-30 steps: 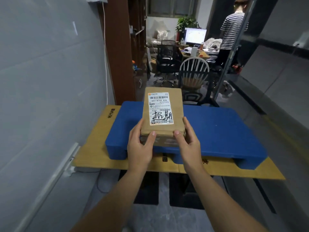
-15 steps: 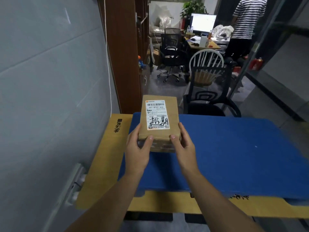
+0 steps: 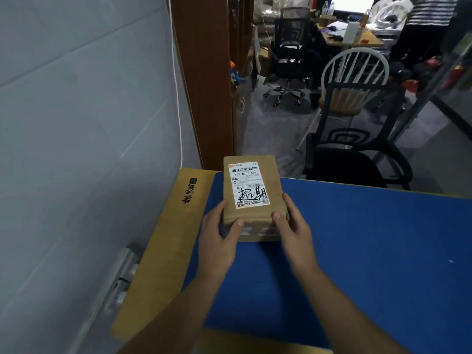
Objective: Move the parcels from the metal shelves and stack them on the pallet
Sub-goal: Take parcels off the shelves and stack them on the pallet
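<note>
Cardboard parcel (image 3: 251, 190), small, stiff-sided and probably light, sits at centre frame over the far left corner of the blue pallet (image 3: 370, 251); contact I cannot tell. Left hand (image 3: 217, 241) and right hand (image 3: 295, 233) clamp its near end, thumbs on top; those rigid side edges look the safest hold

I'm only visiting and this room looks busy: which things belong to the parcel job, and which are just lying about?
Job: brown cardboard parcel with white label, held by left hand and right hand; flat blue plastic pallet.
Lying about: white spindle-back chair; black mesh office chair; cluttered wooden desk.
</note>
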